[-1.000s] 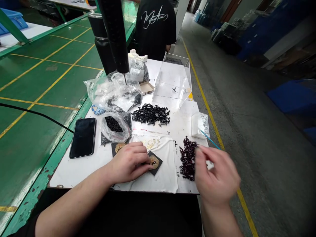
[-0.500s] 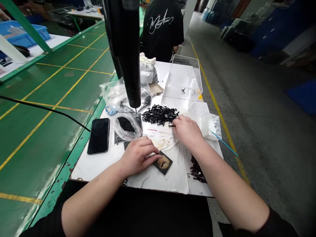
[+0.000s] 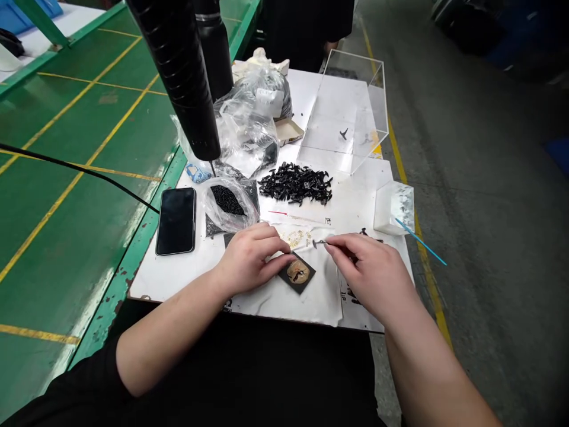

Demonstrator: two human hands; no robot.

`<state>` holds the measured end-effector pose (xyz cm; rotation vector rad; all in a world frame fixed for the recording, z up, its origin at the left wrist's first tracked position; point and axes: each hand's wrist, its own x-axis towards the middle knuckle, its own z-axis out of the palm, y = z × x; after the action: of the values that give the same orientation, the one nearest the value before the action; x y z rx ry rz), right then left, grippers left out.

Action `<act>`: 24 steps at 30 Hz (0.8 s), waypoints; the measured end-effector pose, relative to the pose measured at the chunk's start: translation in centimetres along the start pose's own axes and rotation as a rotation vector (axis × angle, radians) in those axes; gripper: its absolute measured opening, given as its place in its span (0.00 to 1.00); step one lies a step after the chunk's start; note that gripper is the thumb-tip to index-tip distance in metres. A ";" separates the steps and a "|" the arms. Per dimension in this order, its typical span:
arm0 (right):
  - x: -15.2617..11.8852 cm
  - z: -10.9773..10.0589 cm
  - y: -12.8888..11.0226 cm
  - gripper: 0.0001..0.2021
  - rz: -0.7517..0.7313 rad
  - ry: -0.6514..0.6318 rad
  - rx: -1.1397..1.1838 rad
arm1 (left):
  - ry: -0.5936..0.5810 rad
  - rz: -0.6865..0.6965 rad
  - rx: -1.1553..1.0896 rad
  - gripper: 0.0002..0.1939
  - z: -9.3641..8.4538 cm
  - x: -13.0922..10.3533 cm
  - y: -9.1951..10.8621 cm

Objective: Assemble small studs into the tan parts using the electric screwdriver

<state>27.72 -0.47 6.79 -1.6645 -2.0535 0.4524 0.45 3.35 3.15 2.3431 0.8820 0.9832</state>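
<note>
My right hand [image 3: 376, 270] pinches a small dark T-shaped plastic part [image 3: 318, 243] between thumb and forefinger, just above the white cloth [image 3: 284, 302]. My left hand [image 3: 253, 258] is closed, thumb and fingertips together at the upper corner of a dark square block [image 3: 306, 282]. Whatever those fingertips hold is too small to make out. A small black piece [image 3: 297, 274] lies on the block's round tan centre. Tiny gold-coloured rings [image 3: 294, 239] lie scattered on the cloth between my hands. Beyond them is a heap of black plastic parts [image 3: 296, 185].
A black electric screwdriver [image 3: 191, 95] hangs bit-down at the left, above an open bag of black screws [image 3: 227, 200]. A phone [image 3: 176, 221] lies at the left edge. A clear acrylic box [image 3: 335, 112] and a white container [image 3: 393, 207] stand at the right. A person sits beyond.
My right hand has drawn back from the black heap toward me, with a small T-shaped part in its fingertips. My left hand stays by the dark block. The camera view has shifted.
</note>
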 end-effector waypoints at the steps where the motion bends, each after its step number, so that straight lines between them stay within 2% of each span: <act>1: -0.6 0.1 -0.1 0.08 0.016 0.014 0.043 | -0.004 -0.002 0.003 0.11 0.0 0.0 0.0; 5: -2.5 1.0 -0.8 0.08 0.112 0.071 0.198 | -0.013 0.002 -0.002 0.11 0.1 0.0 0.0; 8: -3.1 2.0 -1.2 0.06 0.131 0.091 0.307 | -0.003 0.011 -0.006 0.10 0.1 0.0 0.0; 11: -3.4 2.5 -1.3 0.06 0.092 0.040 0.383 | -0.017 0.022 -0.004 0.10 0.1 0.0 -0.2; 15: -3.6 2.7 -1.3 0.05 0.039 -0.015 0.404 | -0.106 0.067 0.004 0.11 0.3 0.0 -0.3; 24: -3.3 3.1 -1.5 0.04 0.122 -0.094 0.420 | -0.156 0.176 -0.026 0.09 0.3 0.0 -0.1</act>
<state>25.38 -3.88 4.51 -1.5352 -1.7672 0.9476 0.63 3.39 2.85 2.4691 0.6077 0.8581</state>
